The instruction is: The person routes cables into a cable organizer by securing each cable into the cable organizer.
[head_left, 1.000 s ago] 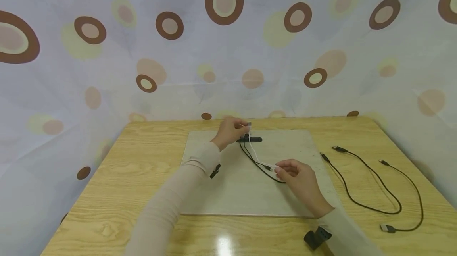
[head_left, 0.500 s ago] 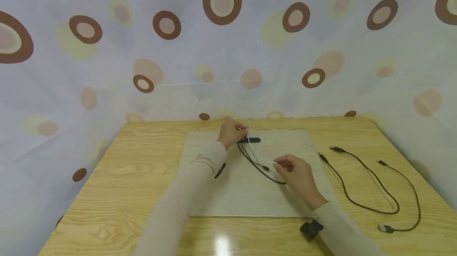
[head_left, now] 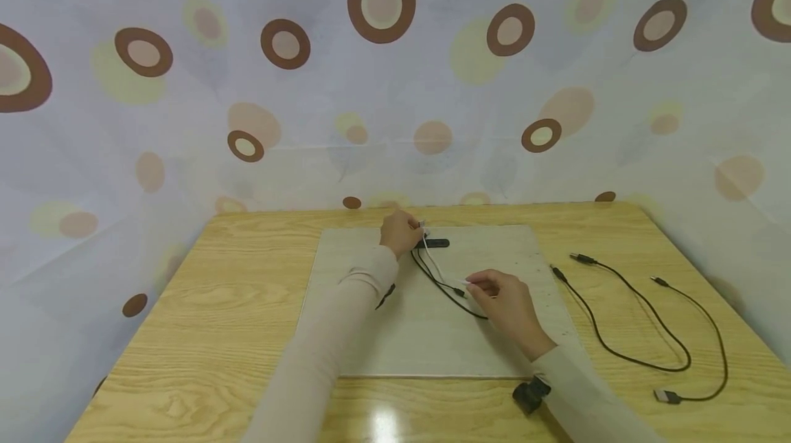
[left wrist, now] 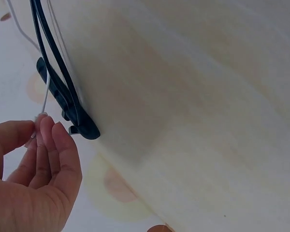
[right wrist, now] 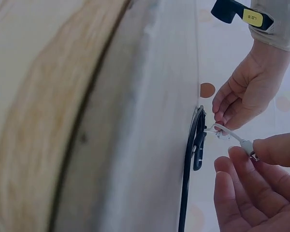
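Note:
A thin white USB cable (head_left: 435,264) runs between my two hands over the pale board. At the board's far side, my left hand (head_left: 398,231) pinches its USB-plug end between thumb and fingertips. Nearer and to the right, my right hand (head_left: 507,302) pinches the other end; a small white plug (right wrist: 248,147) shows between thumb and finger in the right wrist view. Right by the left fingertips lies a black cable holder (head_left: 437,243), a slim bar with small clips in the left wrist view. Black cables (left wrist: 55,63) pass across the holder, one ending in a small plug (head_left: 459,292).
The pale board (head_left: 420,347) lies on a wood-grain table (head_left: 179,333). To the right of it rest a longer black cable (head_left: 639,362) and a shorter black USB cable (head_left: 719,340). Behind the table hangs a patterned cloth (head_left: 395,93).
My left hand has come down slightly closer to the holder with the white plug end. My right hand has shifted a little to the left, still pinching its end.

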A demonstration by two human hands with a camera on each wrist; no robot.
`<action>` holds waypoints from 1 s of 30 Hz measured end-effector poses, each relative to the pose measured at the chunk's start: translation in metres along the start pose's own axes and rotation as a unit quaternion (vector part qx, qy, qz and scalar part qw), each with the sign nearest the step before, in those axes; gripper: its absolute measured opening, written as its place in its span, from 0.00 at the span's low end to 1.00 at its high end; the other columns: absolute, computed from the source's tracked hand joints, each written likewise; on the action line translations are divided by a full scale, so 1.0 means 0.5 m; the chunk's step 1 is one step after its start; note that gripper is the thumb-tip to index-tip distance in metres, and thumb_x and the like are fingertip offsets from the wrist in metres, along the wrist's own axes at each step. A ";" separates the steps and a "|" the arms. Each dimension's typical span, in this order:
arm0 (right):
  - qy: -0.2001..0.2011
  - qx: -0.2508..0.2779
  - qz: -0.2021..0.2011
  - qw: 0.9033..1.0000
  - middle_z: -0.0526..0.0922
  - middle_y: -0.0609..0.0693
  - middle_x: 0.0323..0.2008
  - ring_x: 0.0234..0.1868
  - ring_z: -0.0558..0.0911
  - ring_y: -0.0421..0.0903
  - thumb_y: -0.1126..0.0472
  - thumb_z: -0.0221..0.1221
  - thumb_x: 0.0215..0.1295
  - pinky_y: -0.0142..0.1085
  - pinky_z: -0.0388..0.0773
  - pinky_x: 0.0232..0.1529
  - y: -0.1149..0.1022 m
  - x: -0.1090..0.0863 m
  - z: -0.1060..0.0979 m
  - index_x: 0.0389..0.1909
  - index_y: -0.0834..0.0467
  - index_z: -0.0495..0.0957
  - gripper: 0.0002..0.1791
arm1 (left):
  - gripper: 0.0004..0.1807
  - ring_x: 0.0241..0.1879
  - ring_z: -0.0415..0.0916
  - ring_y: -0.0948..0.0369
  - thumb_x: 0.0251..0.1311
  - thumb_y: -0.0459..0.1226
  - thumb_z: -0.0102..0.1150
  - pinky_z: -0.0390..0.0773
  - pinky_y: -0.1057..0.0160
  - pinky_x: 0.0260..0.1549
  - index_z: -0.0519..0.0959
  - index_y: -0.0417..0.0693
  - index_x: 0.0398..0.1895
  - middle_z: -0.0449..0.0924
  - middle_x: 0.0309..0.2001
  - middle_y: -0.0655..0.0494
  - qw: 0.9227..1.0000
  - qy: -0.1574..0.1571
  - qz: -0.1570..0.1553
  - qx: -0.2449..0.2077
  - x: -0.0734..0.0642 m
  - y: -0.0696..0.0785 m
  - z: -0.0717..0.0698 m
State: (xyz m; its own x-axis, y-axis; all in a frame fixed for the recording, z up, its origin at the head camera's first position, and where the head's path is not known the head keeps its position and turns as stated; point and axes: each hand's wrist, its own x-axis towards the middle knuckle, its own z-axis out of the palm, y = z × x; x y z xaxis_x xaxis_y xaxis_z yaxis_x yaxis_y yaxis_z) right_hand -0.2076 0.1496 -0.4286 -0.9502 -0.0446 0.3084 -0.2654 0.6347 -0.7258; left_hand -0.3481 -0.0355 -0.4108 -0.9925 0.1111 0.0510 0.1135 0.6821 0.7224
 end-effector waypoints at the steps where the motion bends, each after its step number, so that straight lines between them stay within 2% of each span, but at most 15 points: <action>1: -0.001 -0.001 -0.001 1.000 0.86 0.52 0.31 0.32 0.83 0.46 0.67 0.63 0.61 0.34 0.79 0.34 0.000 0.001 0.001 0.39 0.63 0.83 0.06 | 0.09 0.44 0.80 0.51 0.63 0.34 0.57 0.81 0.55 0.39 0.85 0.40 0.40 0.83 0.46 0.46 1.000 0.003 -0.002 0.001 0.001 0.000 0.001; 7: -0.012 -0.003 -0.005 1.000 0.86 0.52 0.31 0.32 0.84 0.46 0.68 0.63 0.61 0.35 0.80 0.35 0.000 0.009 0.005 0.39 0.63 0.83 0.06 | 0.08 0.40 0.81 0.53 0.63 0.35 0.59 0.81 0.58 0.37 0.86 0.42 0.38 0.85 0.42 0.47 0.999 0.015 0.002 0.029 0.009 0.001 0.009; 13: -0.025 -0.008 -0.002 1.000 0.86 0.52 0.32 0.32 0.84 0.47 0.68 0.62 0.61 0.39 0.81 0.35 0.000 0.013 0.005 0.40 0.63 0.83 0.07 | 0.08 0.29 0.79 0.57 0.63 0.37 0.60 0.77 0.63 0.26 0.87 0.44 0.33 0.86 0.36 0.50 0.998 0.026 -0.008 0.063 0.014 0.005 0.016; 16: -0.029 -0.009 -0.002 1.000 0.86 0.52 0.32 0.33 0.84 0.47 0.68 0.62 0.62 0.40 0.81 0.36 0.002 0.014 0.003 0.40 0.63 0.83 0.07 | 0.08 0.27 0.77 0.58 0.63 0.36 0.60 0.75 0.64 0.24 0.87 0.44 0.32 0.86 0.34 0.50 0.997 0.030 -0.011 0.067 0.013 0.009 0.018; 24: -0.039 -0.004 0.003 0.999 0.86 0.52 0.31 0.32 0.83 0.46 0.67 0.61 0.62 0.36 0.79 0.34 0.001 0.014 0.001 0.39 0.63 0.83 0.06 | 0.10 0.38 0.82 0.55 0.64 0.37 0.60 0.81 0.61 0.35 0.86 0.46 0.43 0.85 0.43 0.50 0.998 0.027 -0.029 0.051 0.003 0.015 0.023; 30: -0.043 -0.008 0.006 0.999 0.86 0.51 0.32 0.32 0.84 0.45 0.66 0.61 0.63 0.37 0.79 0.34 0.004 0.014 -0.002 0.40 0.61 0.83 0.06 | 0.11 0.39 0.82 0.57 0.62 0.38 0.62 0.81 0.62 0.32 0.85 0.50 0.47 0.85 0.44 0.53 0.997 0.013 -0.036 0.069 0.001 0.008 0.031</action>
State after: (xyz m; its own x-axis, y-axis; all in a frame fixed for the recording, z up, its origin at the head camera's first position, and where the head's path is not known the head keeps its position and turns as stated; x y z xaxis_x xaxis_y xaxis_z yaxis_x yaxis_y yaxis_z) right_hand -0.2143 0.1512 -0.4272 -0.9638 -0.1036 0.2458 -0.2530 0.6470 -0.7193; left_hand -0.3473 -0.0217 -0.4184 -0.9989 0.0404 0.0223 0.0455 0.7812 0.6226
